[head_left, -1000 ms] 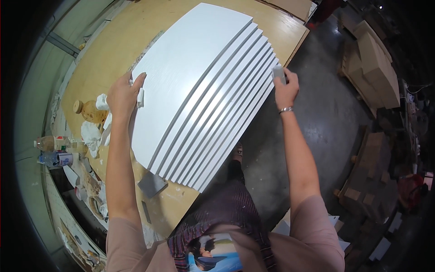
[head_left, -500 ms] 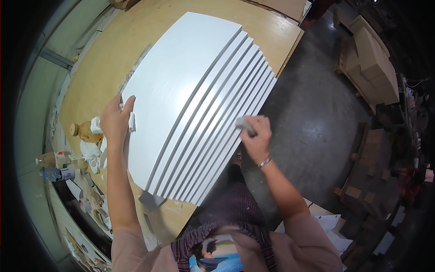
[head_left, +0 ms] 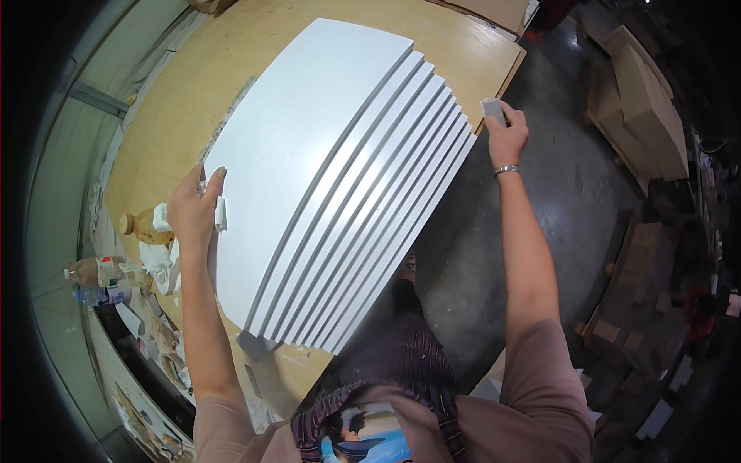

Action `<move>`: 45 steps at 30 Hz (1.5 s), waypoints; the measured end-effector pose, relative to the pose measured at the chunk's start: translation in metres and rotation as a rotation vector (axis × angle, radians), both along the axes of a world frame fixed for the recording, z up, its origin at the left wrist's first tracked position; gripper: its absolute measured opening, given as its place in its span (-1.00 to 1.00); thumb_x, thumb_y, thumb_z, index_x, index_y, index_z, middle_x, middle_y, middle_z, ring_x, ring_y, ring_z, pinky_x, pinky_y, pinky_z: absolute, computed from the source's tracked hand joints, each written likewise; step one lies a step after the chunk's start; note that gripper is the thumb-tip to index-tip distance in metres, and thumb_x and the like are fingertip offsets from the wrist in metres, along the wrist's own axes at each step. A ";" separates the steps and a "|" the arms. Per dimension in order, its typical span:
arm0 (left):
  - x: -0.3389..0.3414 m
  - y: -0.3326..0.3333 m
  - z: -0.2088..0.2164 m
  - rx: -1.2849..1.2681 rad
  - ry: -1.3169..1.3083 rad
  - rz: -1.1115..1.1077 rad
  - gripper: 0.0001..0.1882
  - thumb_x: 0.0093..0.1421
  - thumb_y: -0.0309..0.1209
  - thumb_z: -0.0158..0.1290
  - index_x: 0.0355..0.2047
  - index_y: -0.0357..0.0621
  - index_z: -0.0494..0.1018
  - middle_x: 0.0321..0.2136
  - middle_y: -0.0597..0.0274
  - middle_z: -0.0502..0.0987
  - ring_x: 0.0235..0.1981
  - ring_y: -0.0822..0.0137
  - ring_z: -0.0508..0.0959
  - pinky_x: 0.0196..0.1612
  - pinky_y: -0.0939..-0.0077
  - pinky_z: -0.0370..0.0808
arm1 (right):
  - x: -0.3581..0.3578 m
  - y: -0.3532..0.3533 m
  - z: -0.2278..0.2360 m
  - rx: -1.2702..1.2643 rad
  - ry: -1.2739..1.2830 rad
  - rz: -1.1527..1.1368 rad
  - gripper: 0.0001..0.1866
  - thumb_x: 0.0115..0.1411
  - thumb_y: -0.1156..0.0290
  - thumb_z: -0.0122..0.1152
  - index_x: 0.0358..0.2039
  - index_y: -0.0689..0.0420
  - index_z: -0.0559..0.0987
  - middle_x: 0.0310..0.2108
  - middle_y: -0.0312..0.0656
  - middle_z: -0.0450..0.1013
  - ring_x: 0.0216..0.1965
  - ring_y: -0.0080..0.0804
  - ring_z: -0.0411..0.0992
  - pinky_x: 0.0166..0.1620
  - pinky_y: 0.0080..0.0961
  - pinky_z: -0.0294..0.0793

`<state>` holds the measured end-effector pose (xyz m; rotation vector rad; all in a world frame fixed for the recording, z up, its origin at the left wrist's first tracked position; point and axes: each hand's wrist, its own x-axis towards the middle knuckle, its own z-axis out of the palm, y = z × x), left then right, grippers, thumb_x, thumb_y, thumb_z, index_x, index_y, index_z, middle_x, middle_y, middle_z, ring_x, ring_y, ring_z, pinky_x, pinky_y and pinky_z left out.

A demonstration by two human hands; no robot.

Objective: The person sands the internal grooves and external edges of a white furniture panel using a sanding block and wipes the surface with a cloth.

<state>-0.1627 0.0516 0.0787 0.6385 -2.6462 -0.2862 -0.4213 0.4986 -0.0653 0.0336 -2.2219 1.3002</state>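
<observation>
The left hand [head_left: 193, 212] lay flat on the near left edge of a stack of white panels [head_left: 332, 177], its fingers spread and pressing down on the top panel, with a bit of white cloth or paper [head_left: 221, 214] just beside the fingertips at the panel's edge. The hand gripped nothing that could be seen. The panels lay fanned in steps, each lower one showing a narrow strip past the one above, and the whole stack rested on a wooden surface [head_left: 231, 69], its lower right side overhanging the surface toward the person's body.

The right hand [head_left: 505, 139] was raised at the far right corner of the stack, its fingers curled closed round a small grey block [head_left: 492, 109], which sat just above the fingertips and touched or nearly touched the edge of the lowest panels; which of the two could not be told. A bracelet [head_left: 506, 169] circled that wrist.

Beyond the left fingers, toward the surface's left rim, stood a brown bottle [head_left: 139, 226] and clear plastic bottles [head_left: 96, 272]. Well right of the right fingers, cardboard boxes [head_left: 644, 92] stood on the concrete floor [head_left: 571, 193].
</observation>
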 end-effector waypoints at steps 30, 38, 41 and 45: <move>0.000 -0.002 0.000 0.001 -0.106 0.041 -0.52 0.25 0.00 0.14 -0.07 -0.15 0.58 -0.43 0.11 0.60 -0.41 0.22 0.56 -0.24 0.40 0.46 | 0.268 -0.066 0.024 0.012 -0.042 0.681 -0.65 -0.16 0.57 0.28 -0.27 0.12 0.69 -0.33 -0.16 0.56 -0.25 -0.13 0.48 -0.11 -0.30 0.51; -0.005 0.003 0.003 0.018 -0.066 -0.001 -0.50 0.26 0.06 0.08 -0.23 -0.20 0.55 -0.49 0.04 0.53 -0.43 0.05 0.52 -0.31 0.24 0.42 | 0.040 -0.006 -0.007 -0.046 -0.080 0.064 -0.66 -0.04 0.50 0.30 -0.18 0.23 0.64 -0.32 -0.10 0.48 -0.32 -0.21 0.47 -0.20 -0.39 0.46; -0.006 -0.004 -0.002 0.004 -0.064 -0.025 -0.50 0.26 0.06 0.08 -0.24 -0.20 0.54 -0.51 0.05 0.51 -0.45 0.05 0.50 -0.32 0.24 0.41 | 0.041 -0.005 -0.009 -0.018 -0.013 0.079 -0.67 -0.06 0.47 0.31 -0.20 0.18 0.67 -0.32 -0.11 0.50 -0.31 -0.18 0.46 -0.18 -0.32 0.46; 0.002 -0.001 0.002 0.013 -0.089 0.041 -0.50 0.26 0.06 0.08 -0.30 -0.22 0.52 -0.54 0.05 0.48 -0.47 0.05 0.47 -0.34 0.24 0.39 | 0.154 -0.037 -0.004 0.120 0.048 0.337 -0.68 -0.12 0.54 0.26 -0.27 0.12 0.70 -0.28 -0.13 0.54 -0.27 -0.13 0.45 -0.16 -0.24 0.43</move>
